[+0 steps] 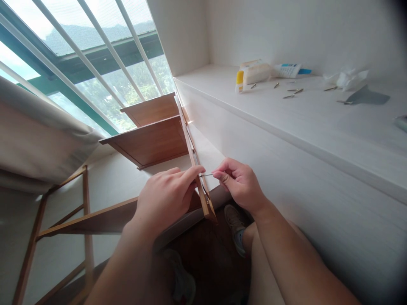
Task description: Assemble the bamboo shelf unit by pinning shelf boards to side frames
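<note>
A wooden shelf rack [152, 140] with brown boards lies on its side in front of me, one thin frame rail [194, 163] running toward me. My left hand [165, 197] rests on that rail with its fingers closed and the fingertips at the rail's edge. My right hand [240, 184] is pinched on a thin metal screw [207, 174], which points at the rail where the left fingertips sit. The two hands almost touch across the rail.
A white ledge [318, 123] on the right carries several loose screws [292, 94], a yellow-capped glue bottle [239, 81], a white-and-blue tube [289, 70] and crumpled plastic [345, 78]. A barred window [95, 63] and a curtain [34, 144] are at left. My shoe [235, 226] is below.
</note>
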Motion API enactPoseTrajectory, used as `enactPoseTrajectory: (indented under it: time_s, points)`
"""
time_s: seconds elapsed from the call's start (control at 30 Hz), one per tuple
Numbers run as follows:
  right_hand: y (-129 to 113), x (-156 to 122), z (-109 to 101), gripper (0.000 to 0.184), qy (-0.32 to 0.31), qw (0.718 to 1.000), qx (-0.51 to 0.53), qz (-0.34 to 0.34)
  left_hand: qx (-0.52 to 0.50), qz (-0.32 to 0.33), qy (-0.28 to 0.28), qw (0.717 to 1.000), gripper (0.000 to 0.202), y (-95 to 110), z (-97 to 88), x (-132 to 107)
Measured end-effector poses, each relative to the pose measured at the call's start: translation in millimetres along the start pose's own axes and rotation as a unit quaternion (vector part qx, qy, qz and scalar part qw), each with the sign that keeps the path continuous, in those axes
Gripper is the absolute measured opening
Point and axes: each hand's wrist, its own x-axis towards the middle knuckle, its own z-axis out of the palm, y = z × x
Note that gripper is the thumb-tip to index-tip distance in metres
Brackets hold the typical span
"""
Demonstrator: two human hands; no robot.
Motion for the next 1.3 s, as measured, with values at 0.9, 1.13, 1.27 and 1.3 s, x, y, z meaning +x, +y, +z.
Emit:
enactPoseTrajectory:
  time_s: [0.9, 1.13, 1.27, 1.3]
  points:
    - [-11, 3, 10, 0.031, 0.027, 0.975, 0.180, 0.127, 0.008, 0.003, 0.015, 1.000, 0.031, 4, -0.1, 0]
    - [-8, 5, -3, 0.032, 0.051, 0.984, 0.152, 0.074, 0.006, 0.005, 0.018, 1.000, 0.031, 3, 0.9, 0]
    - [-3, 4, 2, 0.032, 0.017, 0.990, 0.124, 0.069, 0.008, 0.000, 0.014, 1.000, 0.031, 3, 1.1, 0]
    - [-1, 4, 5, 0.031, 0.012, 0.990, 0.123, 0.069, 0.008, -0.001, 0.012, 1.000, 0.031, 3, 0.9, -1]
